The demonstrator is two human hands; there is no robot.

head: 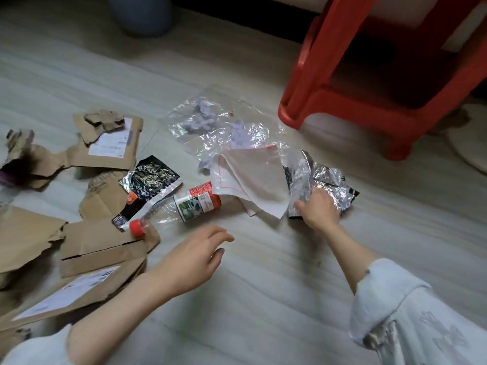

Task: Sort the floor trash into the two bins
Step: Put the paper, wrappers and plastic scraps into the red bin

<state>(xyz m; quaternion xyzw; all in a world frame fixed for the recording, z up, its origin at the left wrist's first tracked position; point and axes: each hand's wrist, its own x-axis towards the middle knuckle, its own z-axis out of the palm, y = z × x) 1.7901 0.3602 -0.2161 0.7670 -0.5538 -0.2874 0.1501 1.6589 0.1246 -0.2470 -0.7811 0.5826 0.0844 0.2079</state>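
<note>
Floor (263,299): carries all unsorted trash.
Cardboard (100,248): torn pieces, my left side.
Bottle (184,206): lying flat, red cap toward the cardboard.
Foil wrapper (324,177): crumpled, far right of the pile.
Right hand (320,209): fingers closing on the foil wrapper.
Left hand (195,256): released, hovering near the bottle.
Risk: slick foil may slip from a partial hold; the adjacent white sheet (253,180) may drag along.

Our left hand (195,256) hovers low, fingers relaxed and spread; our right hand (320,210) reaches forward, fingers curled downward in a grip.
</note>
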